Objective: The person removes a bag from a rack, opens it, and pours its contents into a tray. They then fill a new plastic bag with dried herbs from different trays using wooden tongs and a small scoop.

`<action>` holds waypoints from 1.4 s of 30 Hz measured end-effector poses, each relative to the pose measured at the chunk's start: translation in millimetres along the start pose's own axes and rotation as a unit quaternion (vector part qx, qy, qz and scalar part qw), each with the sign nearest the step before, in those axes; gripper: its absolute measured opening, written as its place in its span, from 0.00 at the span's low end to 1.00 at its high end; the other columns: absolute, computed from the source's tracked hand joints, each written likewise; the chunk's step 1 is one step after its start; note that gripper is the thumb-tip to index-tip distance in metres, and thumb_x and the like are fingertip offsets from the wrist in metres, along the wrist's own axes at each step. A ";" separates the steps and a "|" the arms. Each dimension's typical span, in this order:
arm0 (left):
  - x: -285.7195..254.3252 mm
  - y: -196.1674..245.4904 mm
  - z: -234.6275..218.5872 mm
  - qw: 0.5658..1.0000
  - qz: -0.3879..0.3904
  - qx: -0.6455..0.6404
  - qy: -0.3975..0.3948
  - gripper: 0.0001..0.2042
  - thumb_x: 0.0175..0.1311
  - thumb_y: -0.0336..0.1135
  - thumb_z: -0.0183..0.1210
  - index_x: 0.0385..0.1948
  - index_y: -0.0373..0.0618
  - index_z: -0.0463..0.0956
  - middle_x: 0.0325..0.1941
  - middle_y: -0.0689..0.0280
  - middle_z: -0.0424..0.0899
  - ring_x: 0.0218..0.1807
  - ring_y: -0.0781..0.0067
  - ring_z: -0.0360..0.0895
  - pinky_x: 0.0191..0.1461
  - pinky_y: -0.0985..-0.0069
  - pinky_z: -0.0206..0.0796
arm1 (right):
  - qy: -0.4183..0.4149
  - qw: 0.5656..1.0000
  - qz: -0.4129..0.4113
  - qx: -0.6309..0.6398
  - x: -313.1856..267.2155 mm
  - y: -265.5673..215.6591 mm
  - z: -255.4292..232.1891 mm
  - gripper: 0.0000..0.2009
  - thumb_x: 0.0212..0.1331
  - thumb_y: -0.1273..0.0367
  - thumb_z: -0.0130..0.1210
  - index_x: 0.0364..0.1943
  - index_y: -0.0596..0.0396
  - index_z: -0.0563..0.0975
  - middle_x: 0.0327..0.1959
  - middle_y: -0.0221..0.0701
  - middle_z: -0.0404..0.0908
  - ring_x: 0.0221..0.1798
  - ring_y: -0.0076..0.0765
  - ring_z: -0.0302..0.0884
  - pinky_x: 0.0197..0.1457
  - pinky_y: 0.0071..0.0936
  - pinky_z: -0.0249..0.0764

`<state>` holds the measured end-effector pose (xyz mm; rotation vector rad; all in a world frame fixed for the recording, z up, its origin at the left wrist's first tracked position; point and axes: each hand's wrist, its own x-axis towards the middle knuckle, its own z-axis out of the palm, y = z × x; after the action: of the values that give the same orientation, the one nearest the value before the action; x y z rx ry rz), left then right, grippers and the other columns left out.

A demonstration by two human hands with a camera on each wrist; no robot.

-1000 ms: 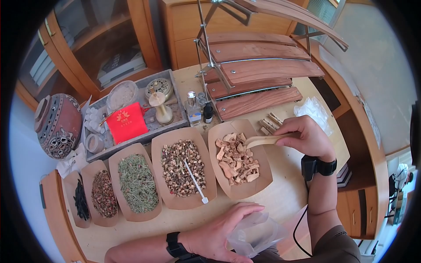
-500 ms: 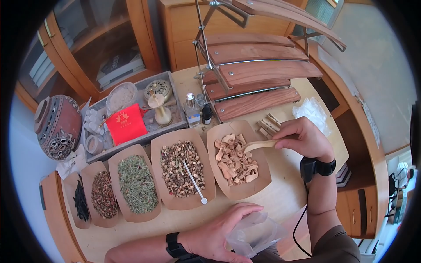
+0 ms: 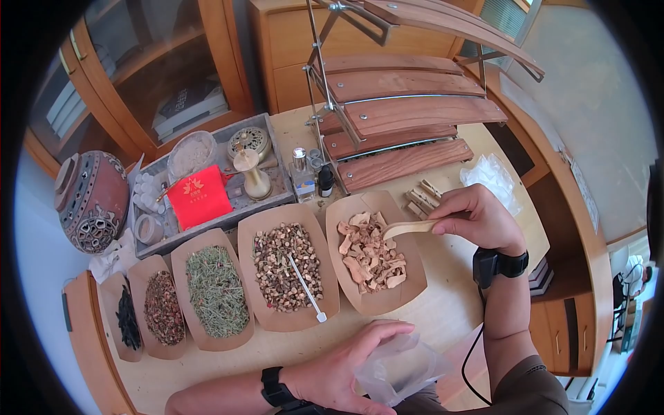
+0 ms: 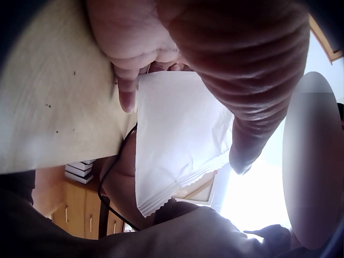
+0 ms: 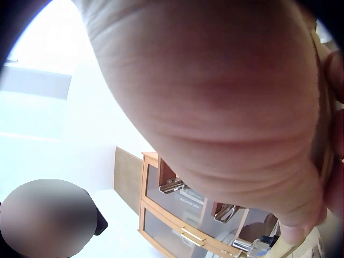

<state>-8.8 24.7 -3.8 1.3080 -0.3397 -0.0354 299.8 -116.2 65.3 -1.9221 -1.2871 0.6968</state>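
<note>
My right hand pinches the handle of a wooden spoon, its bowl at the right side of the pale wood chips in the rightmost paper tray. Below the trays, my left hand holds a translucent bag between thumb and fingers. In the left wrist view the bag hangs from the left hand, with its serrated edge showing. The right wrist view shows mostly the thumb side of the right hand.
A tray of brown pieces with a small white spoon, green herbs and two smaller trays stand to the left. Behind are a grey tray with a red pouch, small bottles, wooden clips and a slatted rack.
The spoon bowl has shifted slightly left and down at the edge of the chips, and the right hand has moved slightly with it. The left hand and bag have barely changed.
</note>
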 end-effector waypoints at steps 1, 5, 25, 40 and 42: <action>0.5 2.5 -0.3 1.000 -0.015 -0.005 0.001 0.57 0.48 0.44 0.84 0.77 0.39 0.52 0.76 0.55 0.60 0.79 0.59 0.61 0.79 0.56 0.58 | 0.000 1.000 0.000 0.000 0.0 -0.9 -0.3 0.11 0.56 0.74 0.73 0.42 0.62 0.88 0.33 0.34 0.88 0.34 0.27 0.81 0.41 0.26 0.75; 0.6 1.9 -1.0 0.999 -0.029 -0.017 0.003 0.57 0.47 0.43 0.84 0.77 0.39 0.52 0.76 0.55 0.60 0.79 0.59 0.60 0.80 0.56 0.57 | -0.031 0.995 -0.081 0.052 -1.7 -5.3 -6.0 0.11 0.55 0.74 0.74 0.41 0.63 0.88 0.31 0.34 0.87 0.33 0.29 0.80 0.39 0.26 0.74; -3.8 -9.9 -2.8 0.997 -0.030 -0.075 0.004 0.58 0.47 0.43 0.85 0.77 0.39 0.50 0.76 0.58 0.60 0.78 0.63 0.60 0.79 0.60 0.57 | -0.200 0.926 -0.287 0.140 -4.6 -20.3 -1.2 0.11 0.59 0.71 0.72 0.43 0.63 0.89 0.29 0.35 0.84 0.29 0.37 0.81 0.31 0.30 0.70; -0.4 -12.0 0.6 0.996 0.004 -0.090 0.008 0.58 0.47 0.43 0.85 0.77 0.39 0.51 0.76 0.57 0.59 0.77 0.61 0.61 0.82 0.57 0.55 | -0.223 0.926 -0.291 0.087 -8.3 -23.0 -2.1 0.11 0.59 0.71 0.71 0.43 0.62 0.88 0.29 0.35 0.83 0.30 0.40 0.80 0.33 0.32 0.71; 0.0 -10.8 -0.9 0.997 0.006 -0.071 0.009 0.57 0.47 0.43 0.84 0.77 0.39 0.51 0.76 0.57 0.59 0.77 0.60 0.61 0.82 0.57 0.55 | -0.218 0.927 -0.288 0.096 -8.1 -21.8 -1.2 0.11 0.58 0.71 0.72 0.43 0.62 0.88 0.29 0.35 0.83 0.30 0.39 0.80 0.33 0.31 0.72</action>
<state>-6.8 22.6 -14.2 1.1644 -0.3251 -0.0369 285.8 -118.5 83.9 -1.1630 -1.8670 0.9181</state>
